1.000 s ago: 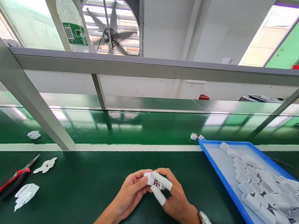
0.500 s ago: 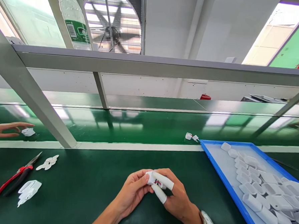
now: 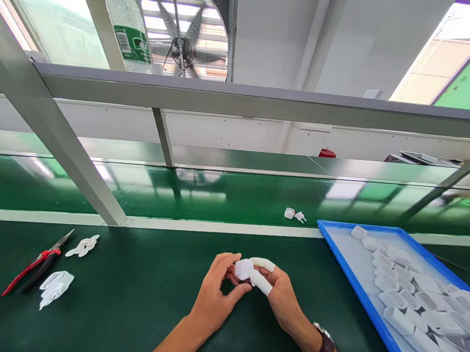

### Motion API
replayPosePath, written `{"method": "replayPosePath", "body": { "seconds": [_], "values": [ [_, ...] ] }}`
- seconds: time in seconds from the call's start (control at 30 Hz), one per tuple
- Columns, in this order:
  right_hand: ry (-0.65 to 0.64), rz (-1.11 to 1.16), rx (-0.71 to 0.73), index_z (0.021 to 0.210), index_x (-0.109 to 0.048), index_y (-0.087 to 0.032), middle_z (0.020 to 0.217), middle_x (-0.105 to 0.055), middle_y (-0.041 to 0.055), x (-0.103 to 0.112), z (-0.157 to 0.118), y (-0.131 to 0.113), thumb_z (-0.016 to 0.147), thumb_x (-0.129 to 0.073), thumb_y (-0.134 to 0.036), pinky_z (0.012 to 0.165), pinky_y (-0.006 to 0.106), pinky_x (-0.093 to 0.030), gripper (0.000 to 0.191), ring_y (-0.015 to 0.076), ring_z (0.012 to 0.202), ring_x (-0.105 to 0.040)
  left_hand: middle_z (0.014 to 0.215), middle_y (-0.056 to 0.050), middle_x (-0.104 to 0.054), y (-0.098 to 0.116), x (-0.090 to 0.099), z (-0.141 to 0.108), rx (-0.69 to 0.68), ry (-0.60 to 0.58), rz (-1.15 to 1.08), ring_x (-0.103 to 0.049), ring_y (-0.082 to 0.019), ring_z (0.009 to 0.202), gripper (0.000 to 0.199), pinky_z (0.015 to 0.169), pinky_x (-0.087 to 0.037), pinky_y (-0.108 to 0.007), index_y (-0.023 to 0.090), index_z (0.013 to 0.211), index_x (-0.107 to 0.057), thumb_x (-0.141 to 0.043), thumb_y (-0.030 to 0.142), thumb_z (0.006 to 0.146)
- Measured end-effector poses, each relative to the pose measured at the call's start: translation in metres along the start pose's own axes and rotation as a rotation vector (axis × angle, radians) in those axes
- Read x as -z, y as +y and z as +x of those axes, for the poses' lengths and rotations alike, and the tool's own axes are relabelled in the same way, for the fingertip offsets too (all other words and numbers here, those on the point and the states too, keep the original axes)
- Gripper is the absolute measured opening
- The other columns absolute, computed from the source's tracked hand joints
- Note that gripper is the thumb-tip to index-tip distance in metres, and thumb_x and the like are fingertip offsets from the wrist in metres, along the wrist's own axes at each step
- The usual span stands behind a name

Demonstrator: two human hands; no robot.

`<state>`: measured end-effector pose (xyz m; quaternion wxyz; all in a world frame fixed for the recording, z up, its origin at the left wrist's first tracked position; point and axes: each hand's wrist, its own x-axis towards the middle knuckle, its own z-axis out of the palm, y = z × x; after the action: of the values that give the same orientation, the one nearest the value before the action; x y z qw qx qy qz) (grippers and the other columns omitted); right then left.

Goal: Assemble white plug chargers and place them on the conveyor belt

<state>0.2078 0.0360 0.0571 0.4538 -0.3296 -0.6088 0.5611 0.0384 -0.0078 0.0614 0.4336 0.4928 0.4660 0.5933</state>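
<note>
Between my two hands, above the dark green bench, is a small white plastic plug housing [image 3: 243, 269], its smooth face turned up. My right hand [image 3: 283, 297] pinches it from the right; white finger cots cover its thumb and index finger. On the left side, my left hand [image 3: 215, 292] curls round the piece, its fingertips at the left edge and its thumb just below. The underside of the housing is hidden.
A blue-rimmed tray [image 3: 353, 285] of white housings [image 3: 406, 282] stands right. Red-and-black pliers [image 3: 42, 262], flat white pieces [image 3: 83, 246] and other white parts [image 3: 55, 288] lie left. On the green belt [image 3: 228, 197] sits a two-pin plug piece [image 3: 300, 216]. A metal post [image 3: 72, 148] rises left.
The housing has been turned, so the red wire seen inside before is now out of sight. My left thumb has moved down off it. The other person's hand at far left has left the view.
</note>
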Motion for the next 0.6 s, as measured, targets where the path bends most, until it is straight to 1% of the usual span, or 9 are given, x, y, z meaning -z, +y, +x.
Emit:
{"method": "replayPosePath", "body": {
  "seconds": [0.07,0.1,0.17,0.27,0.33,0.4,0.47,0.5,0.6],
  "values": [
    [-0.039,0.120,-0.111,0.109,-0.074,-0.018,0.095,-0.077,0.0097,-0.002,0.000,0.000,0.086,-0.074,-0.051,0.086,0.043,-0.060,0.040,0.0266,0.091,-0.072,0.113,-0.009,-0.066,-0.001,0.001,-0.002,-0.103,0.008,0.142,-0.063,-0.023,0.090,0.036,0.084,-0.051,-0.034,0.027,0.114,-0.077,-0.083,0.025,0.078],
    [-0.055,0.161,-0.146,0.108,-0.076,-0.018,0.095,-0.076,0.0094,-0.003,-0.001,0.000,0.085,-0.075,-0.051,0.085,0.042,-0.059,0.040,0.0259,0.091,-0.071,0.112,-0.010,-0.067,-0.002,0.002,-0.003,-0.136,0.006,0.178,-0.063,-0.024,0.092,0.034,0.086,-0.051,-0.035,0.028,0.114,-0.077,-0.081,0.025,0.080],
    [-0.074,0.220,-0.193,0.102,-0.078,-0.019,0.092,-0.075,0.0082,-0.004,-0.002,0.001,0.083,-0.077,-0.051,0.083,0.038,-0.058,0.037,0.0234,0.087,-0.069,0.111,-0.010,-0.067,-0.003,0.003,-0.004,-0.176,0.001,0.207,-0.063,-0.024,0.091,0.035,0.087,-0.050,-0.035,0.028,0.118,-0.076,-0.079,0.025,0.082],
    [-0.068,0.290,-0.234,0.096,-0.080,-0.019,0.085,-0.074,0.0067,-0.006,-0.003,0.003,0.081,-0.080,-0.047,0.077,0.035,-0.056,0.032,0.0200,0.078,-0.064,0.113,-0.011,-0.066,-0.006,0.005,-0.005,-0.196,-0.033,0.212,-0.063,-0.022,0.087,0.036,0.084,-0.050,-0.034,0.028,0.122,-0.075,-0.075,0.024,0.085],
    [-0.063,0.317,-0.239,0.093,-0.080,-0.019,0.081,-0.072,0.0051,-0.007,-0.004,0.004,0.081,-0.080,-0.044,0.075,0.033,-0.055,0.027,0.0177,0.074,-0.061,0.115,-0.011,-0.067,-0.006,0.006,-0.005,-0.206,-0.060,0.215,-0.063,-0.024,0.094,0.036,0.088,-0.050,-0.034,0.028,0.123,-0.074,-0.073,0.024,0.087],
    [-0.085,0.307,-0.227,0.090,-0.080,-0.020,0.080,-0.071,0.0038,-0.008,-0.003,0.004,0.084,-0.077,-0.042,0.075,0.031,-0.054,0.023,0.0164,0.073,-0.060,0.116,-0.012,-0.068,-0.006,0.009,-0.005,-0.217,-0.077,0.209,-0.063,-0.026,0.101,0.037,0.093,-0.049,-0.035,0.027,0.125,-0.073,-0.072,0.023,0.088],
    [-0.100,0.217,-0.185,0.090,-0.079,-0.020,0.080,-0.071,0.0034,-0.009,-0.002,0.004,0.088,-0.073,-0.041,0.076,0.030,-0.054,0.022,0.0172,0.075,-0.062,0.116,-0.012,-0.069,-0.006,0.012,-0.003,-0.234,-0.085,0.217,-0.063,-0.028,0.104,0.036,0.096,-0.048,-0.036,0.026,0.124,-0.073,-0.072,0.023,0.088],
    [-0.094,0.131,-0.141,0.090,-0.078,-0.020,0.081,-0.071,0.0036,-0.009,-0.002,0.004,0.088,-0.072,-0.040,0.075,0.030,-0.054,0.021,0.0179,0.077,-0.062,0.115,-0.012,-0.070,-0.007,0.013,-0.002,-0.247,-0.096,0.238,-0.063,-0.028,0.104,0.035,0.096,-0.048,-0.037,0.026,0.123,-0.073,-0.071,0.022,0.088],
    [-0.024,-0.239,0.068,0.094,-0.076,-0.020,0.088,-0.070,0.0041,-0.008,-0.001,0.007,0.089,-0.070,-0.033,0.070,0.028,-0.054,0.016,0.0174,0.076,-0.063,0.113,-0.012,-0.072,-0.011,0.017,0.001,-0.300,-0.146,0.388,-0.062,-0.029,0.105,0.036,0.098,-0.047,-0.040,0.026,0.126,-0.072,-0.068,0.022,0.090]
  ]
}}
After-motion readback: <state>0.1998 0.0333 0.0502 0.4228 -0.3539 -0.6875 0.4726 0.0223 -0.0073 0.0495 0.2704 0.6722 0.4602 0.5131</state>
